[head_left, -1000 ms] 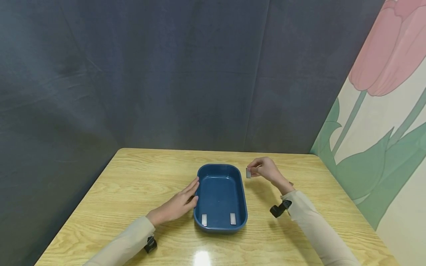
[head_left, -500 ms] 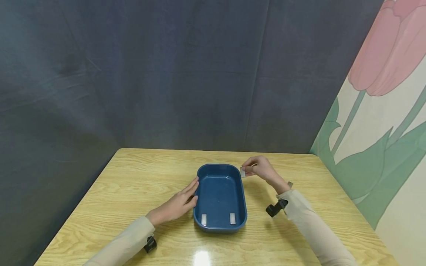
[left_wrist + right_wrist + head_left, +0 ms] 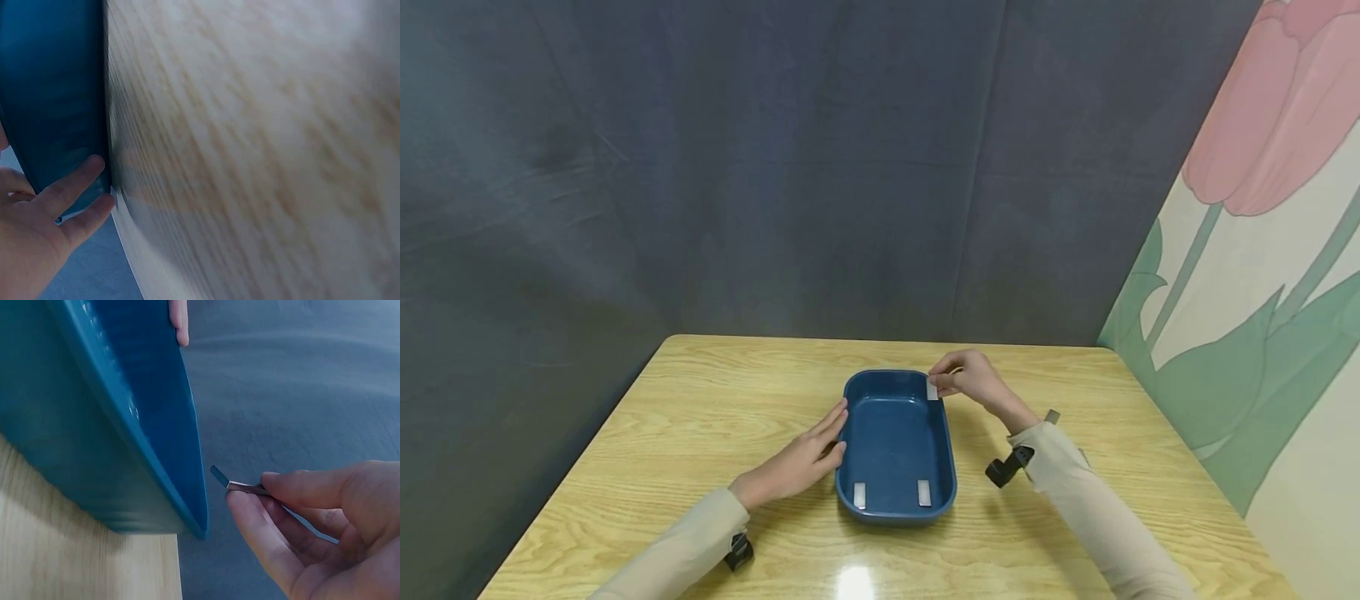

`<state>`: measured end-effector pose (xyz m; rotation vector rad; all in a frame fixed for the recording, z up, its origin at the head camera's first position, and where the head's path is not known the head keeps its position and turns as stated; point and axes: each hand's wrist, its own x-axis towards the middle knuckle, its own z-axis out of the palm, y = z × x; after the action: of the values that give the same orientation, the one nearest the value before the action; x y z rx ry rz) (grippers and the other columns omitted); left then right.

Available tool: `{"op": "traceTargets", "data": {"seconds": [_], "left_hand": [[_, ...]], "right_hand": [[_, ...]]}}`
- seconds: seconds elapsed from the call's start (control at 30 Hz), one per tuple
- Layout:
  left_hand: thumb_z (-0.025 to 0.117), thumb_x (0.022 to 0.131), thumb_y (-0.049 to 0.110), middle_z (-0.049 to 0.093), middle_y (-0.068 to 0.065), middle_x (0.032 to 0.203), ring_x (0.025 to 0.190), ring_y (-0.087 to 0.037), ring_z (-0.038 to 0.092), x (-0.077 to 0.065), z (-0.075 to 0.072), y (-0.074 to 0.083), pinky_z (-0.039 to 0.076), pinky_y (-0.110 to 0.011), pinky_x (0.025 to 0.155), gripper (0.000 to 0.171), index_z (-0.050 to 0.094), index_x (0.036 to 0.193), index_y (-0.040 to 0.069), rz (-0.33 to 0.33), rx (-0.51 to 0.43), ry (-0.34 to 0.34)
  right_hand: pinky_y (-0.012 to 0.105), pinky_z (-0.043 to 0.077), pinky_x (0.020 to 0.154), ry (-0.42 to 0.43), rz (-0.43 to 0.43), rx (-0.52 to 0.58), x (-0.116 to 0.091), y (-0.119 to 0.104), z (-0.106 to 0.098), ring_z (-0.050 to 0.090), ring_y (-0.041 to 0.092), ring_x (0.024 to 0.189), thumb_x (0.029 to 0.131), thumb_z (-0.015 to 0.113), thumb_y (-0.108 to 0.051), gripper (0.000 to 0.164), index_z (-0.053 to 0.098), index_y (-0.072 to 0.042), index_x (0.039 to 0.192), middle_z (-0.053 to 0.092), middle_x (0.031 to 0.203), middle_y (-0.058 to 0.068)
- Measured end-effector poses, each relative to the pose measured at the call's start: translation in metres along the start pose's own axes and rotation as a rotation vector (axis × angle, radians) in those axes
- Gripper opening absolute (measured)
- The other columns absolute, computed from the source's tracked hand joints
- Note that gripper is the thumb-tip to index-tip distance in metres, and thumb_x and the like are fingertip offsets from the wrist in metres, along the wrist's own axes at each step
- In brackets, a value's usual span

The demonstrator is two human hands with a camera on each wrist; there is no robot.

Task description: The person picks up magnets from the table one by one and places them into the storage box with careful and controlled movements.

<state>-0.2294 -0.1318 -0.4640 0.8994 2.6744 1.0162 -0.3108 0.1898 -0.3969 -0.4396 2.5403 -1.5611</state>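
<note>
A deep blue tray (image 3: 893, 446) with rounded corners sits on the table. My left hand (image 3: 797, 462) lies against its left side, fingers straight along the wall; the left wrist view shows its fingertips (image 3: 94, 164) on the tray's outer wall. Between thumb and fingertips my right hand (image 3: 973, 379) pinches a small silver metal piece (image 3: 932, 390) at the tray's far right corner. In the right wrist view this metal piece (image 3: 247, 487) is thin, with a bent tip pointing toward the tray rim. Two similar silver pieces, left (image 3: 860, 496) and right (image 3: 923, 492), are at the tray's near end.
The wooden table (image 3: 737, 375) runs back to a dark curtain (image 3: 820, 183). On the right stands a wall painted with tulips (image 3: 1247, 150). Each wrist wears a small black camera, the right camera (image 3: 1009, 467) hanging beside the tray.
My right hand has moved left with the silver metal piece, from beside the tray to its far right corner. The left hand and the tray have stayed put.
</note>
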Motion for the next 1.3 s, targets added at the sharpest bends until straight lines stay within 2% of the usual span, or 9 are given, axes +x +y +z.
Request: {"op": "traceTargets", "data": {"seconds": [0.13, 0.4, 0.77, 1.03, 1.3], "left_hand": [[0.040, 0.108, 0.030, 0.001, -0.001, 0.166, 0.147, -0.018, 0.016, 0.001, 0.000, -0.001, 0.031, -0.042, 0.113, 0.061, 0.017, 0.158, 0.004, 0.006, 0.005, 0.003], [0.040, 0.109, 0.031, 0.001, 0.000, 0.166, 0.147, -0.018, 0.017, 0.001, 0.000, -0.002, 0.031, -0.042, 0.113, 0.060, 0.017, 0.158, 0.004, 0.007, 0.012, -0.001], [0.041, 0.108, 0.030, 0.002, 0.000, 0.166, 0.147, -0.018, 0.017, 0.002, -0.001, -0.004, 0.031, -0.041, 0.113, 0.061, 0.018, 0.158, 0.004, 0.017, 0.018, 0.006], [0.040, 0.108, 0.031, 0.002, 0.000, 0.166, 0.146, -0.018, 0.018, 0.002, -0.001, -0.005, 0.032, -0.041, 0.113, 0.061, 0.018, 0.158, 0.004, 0.014, 0.013, 0.001], [0.040, 0.109, 0.030, 0.002, -0.001, 0.166, 0.147, -0.017, 0.016, 0.002, -0.002, -0.003, 0.030, -0.040, 0.113, 0.060, 0.018, 0.158, 0.003, 0.013, 0.008, -0.003]], "right_hand": [[0.042, 0.059, 0.074, -0.012, -0.004, -0.007, 0.002, -0.002, 0.004, 0.070, 0.028, 0.078, 0.093, 0.064, 0.005, 0.010, 0.071, 0.009, 0.099, 0.067, 0.095, 0.018], [0.047, 0.058, 0.077, -0.016, -0.021, 0.019, 0.009, -0.004, 0.013, 0.070, 0.029, 0.079, 0.092, 0.065, 0.005, 0.010, 0.071, 0.009, 0.098, 0.067, 0.094, 0.018], [0.045, 0.059, 0.077, -0.007, -0.006, 0.005, 0.019, -0.015, 0.026, 0.069, 0.024, 0.076, 0.091, 0.066, 0.005, 0.007, 0.072, 0.005, 0.095, 0.066, 0.091, 0.015], [0.050, 0.057, 0.079, -0.036, 0.000, 0.035, 0.024, -0.015, 0.034, 0.070, 0.025, 0.076, 0.091, 0.066, 0.006, 0.007, 0.071, 0.007, 0.095, 0.065, 0.092, 0.017], [0.049, 0.057, 0.077, -0.070, -0.030, 0.055, 0.029, -0.015, 0.042, 0.071, 0.026, 0.075, 0.091, 0.065, 0.007, 0.008, 0.071, 0.010, 0.095, 0.065, 0.090, 0.017]]}}
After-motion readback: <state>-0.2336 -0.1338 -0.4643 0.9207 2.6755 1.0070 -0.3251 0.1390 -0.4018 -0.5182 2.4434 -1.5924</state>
